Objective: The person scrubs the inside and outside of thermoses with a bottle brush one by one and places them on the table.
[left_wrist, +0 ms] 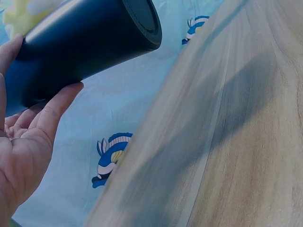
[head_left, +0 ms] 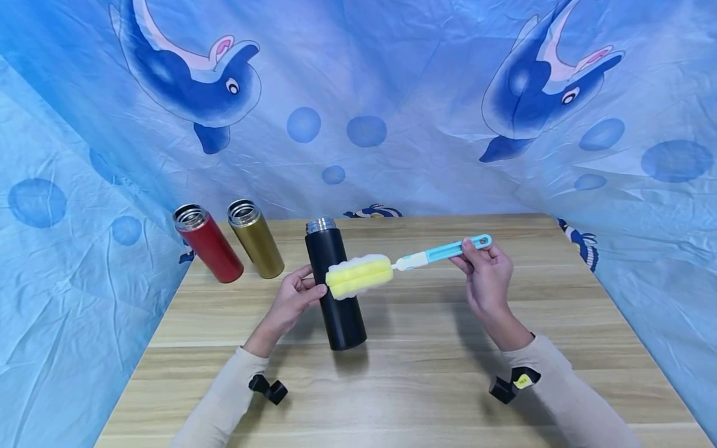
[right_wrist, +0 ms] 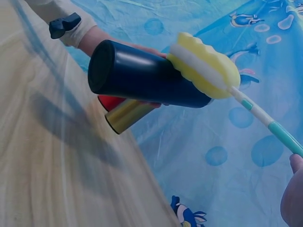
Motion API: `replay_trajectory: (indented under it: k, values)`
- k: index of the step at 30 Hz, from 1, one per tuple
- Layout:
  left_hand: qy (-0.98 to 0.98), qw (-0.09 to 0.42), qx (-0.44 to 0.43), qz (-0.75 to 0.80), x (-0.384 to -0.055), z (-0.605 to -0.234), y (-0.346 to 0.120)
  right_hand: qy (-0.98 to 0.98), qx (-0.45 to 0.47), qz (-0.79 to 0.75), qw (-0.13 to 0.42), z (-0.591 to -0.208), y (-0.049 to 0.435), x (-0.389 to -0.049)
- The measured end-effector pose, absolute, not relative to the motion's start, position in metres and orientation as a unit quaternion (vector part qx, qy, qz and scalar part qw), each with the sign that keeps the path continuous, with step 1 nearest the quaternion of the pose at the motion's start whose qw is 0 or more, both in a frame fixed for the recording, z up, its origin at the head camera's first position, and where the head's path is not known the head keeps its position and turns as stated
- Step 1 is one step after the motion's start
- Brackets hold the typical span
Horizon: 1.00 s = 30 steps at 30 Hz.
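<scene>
My left hand (head_left: 294,298) grips a black thermos bottle (head_left: 340,317) around its middle and holds it raised above the table, tilted, its steel mouth uncapped. In the left wrist view the flat base of the bottle (left_wrist: 94,42) points up and right. Between finger and thumb, my right hand (head_left: 488,277) pinches the turquoise and white handle of a bottle brush (head_left: 448,251). Its yellow and white sponge head (head_left: 361,278) overlaps the bottle's side in the head view. From the right wrist, the sponge head (right_wrist: 203,66) shows beside the bottle's upper part.
A red bottle (head_left: 211,246) and a gold bottle (head_left: 257,242) stand uncapped at the table's back left. The wooden table (head_left: 426,386) ends at a blue curtain (head_left: 426,168) with printed dolphins. Each wrist wears a small black camera.
</scene>
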<state>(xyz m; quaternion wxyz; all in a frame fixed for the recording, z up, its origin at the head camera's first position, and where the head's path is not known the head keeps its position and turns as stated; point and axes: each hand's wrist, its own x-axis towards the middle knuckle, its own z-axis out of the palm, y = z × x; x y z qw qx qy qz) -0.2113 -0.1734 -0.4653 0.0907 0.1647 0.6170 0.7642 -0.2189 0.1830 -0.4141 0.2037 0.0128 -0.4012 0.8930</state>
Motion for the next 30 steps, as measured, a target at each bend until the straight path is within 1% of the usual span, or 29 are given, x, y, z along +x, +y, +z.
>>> replay_trajectory:
  k: [10, 22, 30]
  values:
    - [0.620, 0.082, 0.144, 0.767, -0.218, -0.465, -0.177, -0.412, -0.004, 0.893, 0.182, -0.422, 0.186, -0.210]
    - [0.644, 0.068, 0.120, 0.753, -0.224, -0.463, -0.182, -0.434, 0.013, 0.885, 0.168, -0.430, 0.188, -0.198]
    - [0.626, 0.071, 0.125, 0.766, -0.228, -0.463, -0.183, -0.438, 0.011, 0.884, 0.163, -0.435, 0.190, -0.191]
